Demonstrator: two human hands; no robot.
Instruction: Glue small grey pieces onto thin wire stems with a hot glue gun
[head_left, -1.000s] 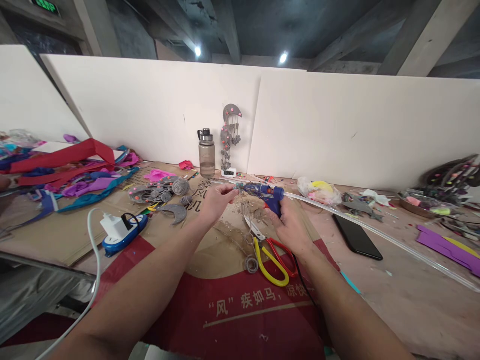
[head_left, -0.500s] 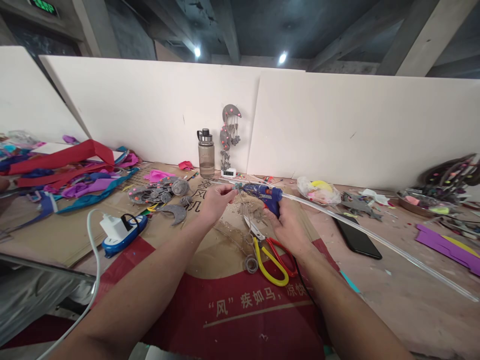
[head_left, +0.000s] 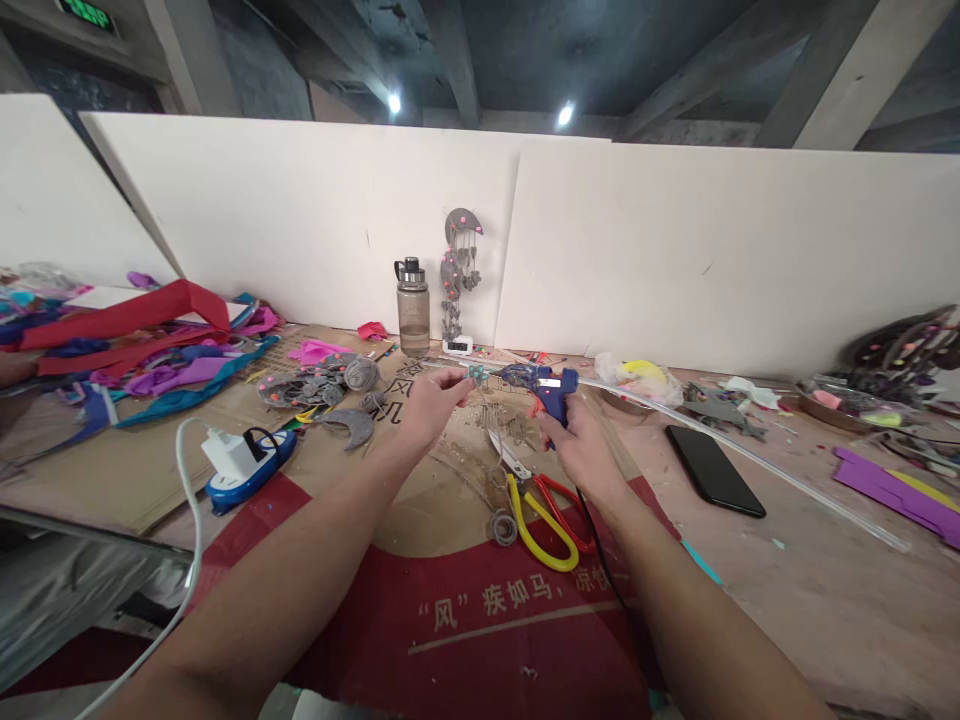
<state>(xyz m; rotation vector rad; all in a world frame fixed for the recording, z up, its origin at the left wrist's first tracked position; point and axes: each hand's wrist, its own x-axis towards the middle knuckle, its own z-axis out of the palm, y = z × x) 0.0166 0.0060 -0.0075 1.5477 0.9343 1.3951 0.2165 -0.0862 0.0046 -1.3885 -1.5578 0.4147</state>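
Note:
My right hand (head_left: 576,436) is wrapped round the handle of a blue glue gun (head_left: 553,392), its nozzle pointing left. A long clear glue stick (head_left: 720,442) runs out of the gun's back to the right. Between the fingertips of my left hand (head_left: 437,400) is a small greenish piece (head_left: 478,374), too small to name. A short gap lies between it and the nozzle. Below the hands, scissors (head_left: 544,530) with yellow and red handles rest on the cardboard (head_left: 390,500), beside a small coil of grey cord (head_left: 502,527).
A water bottle (head_left: 413,310) stands at the back by a hanging grey felt moon decoration (head_left: 463,225). Left are a blue power strip (head_left: 251,475), a felt moon (head_left: 354,428) and heaped felt strips (head_left: 135,325). A phone (head_left: 715,470) lies right. White boards (head_left: 322,220) wall the back.
The glue gun has moved slightly right, away from the piece in my left hand, and its glue stick has shifted. My left hand has barely moved.

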